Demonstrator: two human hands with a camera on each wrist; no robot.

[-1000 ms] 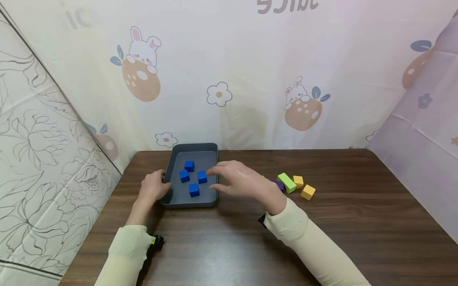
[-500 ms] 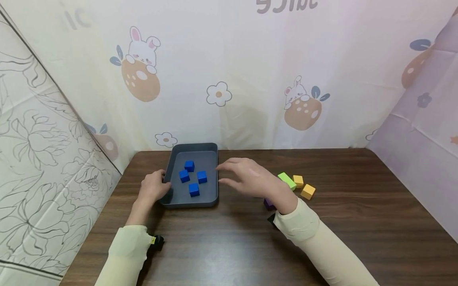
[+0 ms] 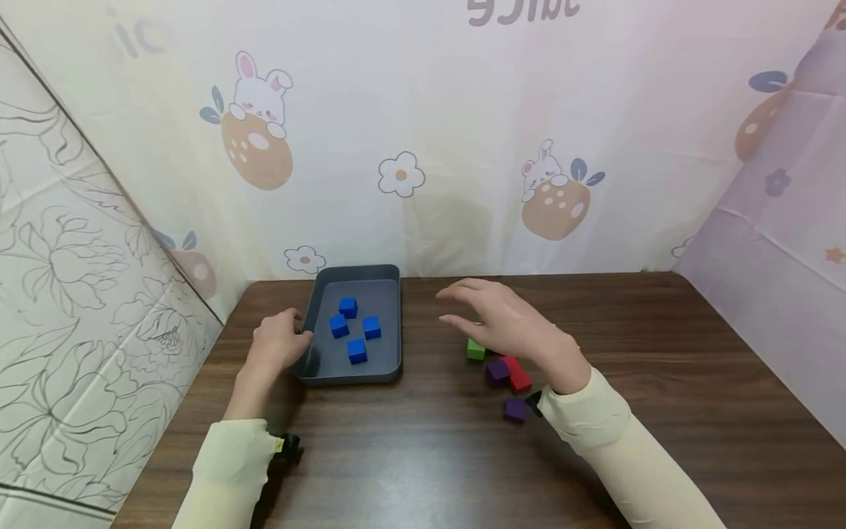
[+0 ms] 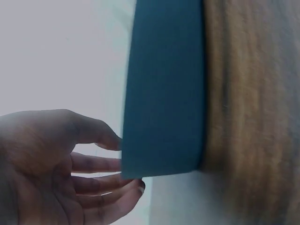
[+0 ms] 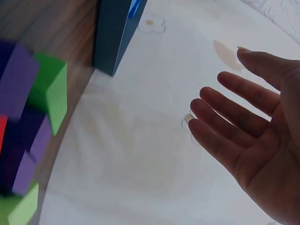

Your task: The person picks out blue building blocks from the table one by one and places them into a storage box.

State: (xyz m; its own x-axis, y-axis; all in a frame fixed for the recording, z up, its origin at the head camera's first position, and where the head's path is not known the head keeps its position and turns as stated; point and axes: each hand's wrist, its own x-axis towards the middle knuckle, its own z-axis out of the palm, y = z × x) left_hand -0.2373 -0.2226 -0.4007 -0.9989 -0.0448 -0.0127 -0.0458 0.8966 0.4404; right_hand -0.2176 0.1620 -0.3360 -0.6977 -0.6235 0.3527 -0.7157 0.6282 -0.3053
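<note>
My left hand [image 3: 277,339] grips the left wall of the dark grey tray [image 3: 357,380], its thumb at the rim and its fingers outside. In the left wrist view the thumb and fingers meet the tray's edge [image 4: 164,93]. Several blue blocks [image 3: 357,351] lie spread on the tray floor. My right hand [image 3: 509,316] hovers right of the tray, palm facing it, fingers relaxed and holding nothing. Below and partly behind that hand lie a green block [image 3: 475,349], a purple block [image 3: 498,372] against a red block [image 3: 518,375], and another purple block [image 3: 515,411] nearer me.
A dark wooden table [image 3: 396,455] carries everything. At its back hangs a pale curtain [image 3: 456,147] printed with rabbits and flowers, close behind the tray. My right hand and forearm hide part of the table and other blocks on it.
My right hand has drawn away from over the tray to the right, now above the coloured blocks, uncovering red, purple and green ones. The left hand stays at the tray; the blue blocks lie still.
</note>
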